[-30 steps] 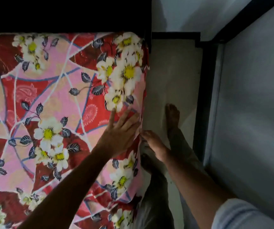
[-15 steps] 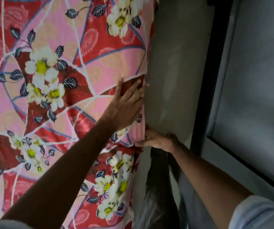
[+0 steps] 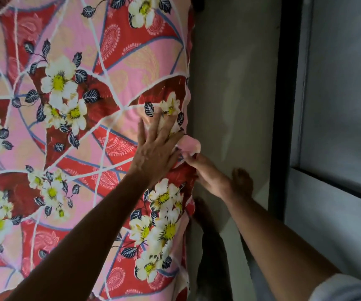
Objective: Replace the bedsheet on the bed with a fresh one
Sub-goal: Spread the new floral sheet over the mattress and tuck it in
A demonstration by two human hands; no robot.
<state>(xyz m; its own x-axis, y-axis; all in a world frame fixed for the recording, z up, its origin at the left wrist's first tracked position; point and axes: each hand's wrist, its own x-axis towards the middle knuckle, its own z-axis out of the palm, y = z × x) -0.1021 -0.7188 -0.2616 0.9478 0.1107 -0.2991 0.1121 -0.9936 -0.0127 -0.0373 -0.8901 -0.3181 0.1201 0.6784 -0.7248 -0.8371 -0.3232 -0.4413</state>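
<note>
A red and pink bedsheet with white flowers covers the bed across the left of the view. My left hand lies flat on the sheet near the bed's right edge, fingers spread. Beside that edge my right hand pinches a fold of the sheet, whose pale pink underside sticks out just above the fingers. The fingertips of the right hand are hidden in the fabric.
A narrow strip of grey floor runs between the bed and a dark frame with a pale panel on the right. My bare feet and trouser legs stand in that strip.
The view has shifted along the bed's edge. My right hand has risen to the edge and drawn out a fold of sheet. My left hand still presses flat beside it.
</note>
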